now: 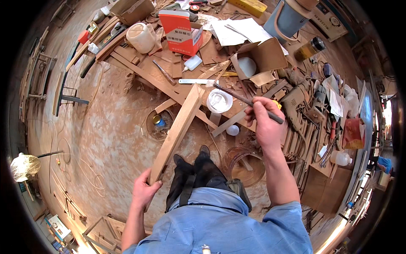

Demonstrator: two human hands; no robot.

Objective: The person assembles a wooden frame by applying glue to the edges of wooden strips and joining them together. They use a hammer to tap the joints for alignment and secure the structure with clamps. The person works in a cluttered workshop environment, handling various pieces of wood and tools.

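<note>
My left hand (144, 189) is closed around the lower end of a long squared wooden beam (178, 127), which slants up and away to the right. The beam's far end reaches the edge of the cluttered bench. Between the fingers of my right hand (267, 125) is a brush (235, 95) with a dark handle. Its pale bristles are at the beam's far end; whether they touch it I cannot tell. Just below the brush stands a round white tub (219, 101) with white paste inside. A white strip like a ruler (198, 81) lies behind the beam's end.
On the bench are an orange-red box (181, 36), a small white bottle (193, 63), an open cardboard box (261, 61) and a chisel-like tool (164, 73). A power tool (294, 101) lies right. Below the bench are a blue can (159, 121) and a round tub-like thing (245, 165).
</note>
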